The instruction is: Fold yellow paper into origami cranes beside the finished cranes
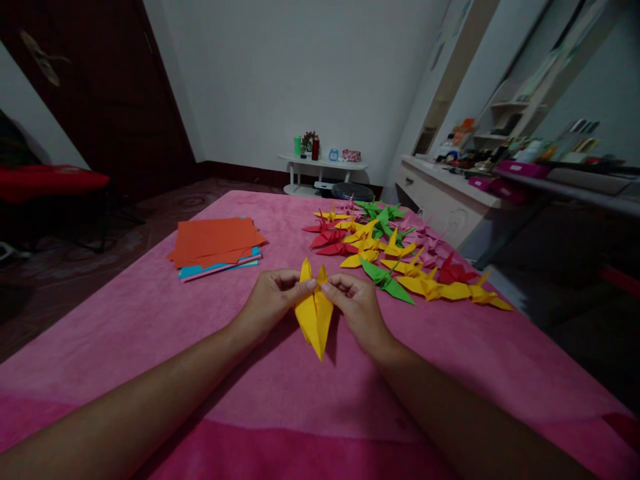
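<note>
A partly folded yellow paper piece (314, 312) stands between my hands above the pink blanket (150, 333), two points up and one long point down. My left hand (273, 300) pinches its upper left edge. My right hand (353, 305) pinches its upper right edge. Both hands are closed on the paper.
Several finished paper cranes (395, 257) in yellow, red, green and pink lie to the right and beyond my hands. A stack of flat coloured sheets (215, 245), orange on top, lies at the left. A dresser (440, 200) and a cluttered shelf stand beyond the right edge.
</note>
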{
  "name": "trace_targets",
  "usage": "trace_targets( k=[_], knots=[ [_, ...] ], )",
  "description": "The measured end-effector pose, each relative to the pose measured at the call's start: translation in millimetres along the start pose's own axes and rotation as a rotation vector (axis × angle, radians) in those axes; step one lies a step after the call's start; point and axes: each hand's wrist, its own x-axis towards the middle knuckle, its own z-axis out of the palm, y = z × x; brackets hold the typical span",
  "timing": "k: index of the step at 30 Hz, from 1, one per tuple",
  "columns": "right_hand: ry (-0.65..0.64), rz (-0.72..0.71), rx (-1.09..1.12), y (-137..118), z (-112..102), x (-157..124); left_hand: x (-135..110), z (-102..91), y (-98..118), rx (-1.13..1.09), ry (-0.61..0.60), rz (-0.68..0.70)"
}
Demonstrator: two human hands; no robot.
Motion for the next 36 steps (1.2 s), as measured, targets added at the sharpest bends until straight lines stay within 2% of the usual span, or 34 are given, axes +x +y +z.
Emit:
trace_targets(
  k=[5, 11, 15, 26, 36],
  knots=[
    [-0.082, 0.041, 0.007, 2.1, -0.8, -1.0, 1.1, -1.3, 1.4, 0.036, -0.013, -0.017],
    [0.014, -0.028, 0.062, 5.8, 2.8, -1.5, 2.0, 0.3, 2.2, -0.002, 0.049, 0.011],
    [0.009, -0.02, 0.047, 5.4, 2.9, -1.6, 1.8, 0.6, 1.6, -0.067, 0.08, -0.013],
    [-0.037, -0.034, 0.09, 9.0, -1.3, 0.7, 1.2, -2.1, -6.3, -0.215, -0.061, -0.082],
    [0.006, -0.026, -0.004, 2.3, 4.1, -2.8, 3.1, -1.9, -4.1, -0.186, -0.061, -0.08]
  ],
)
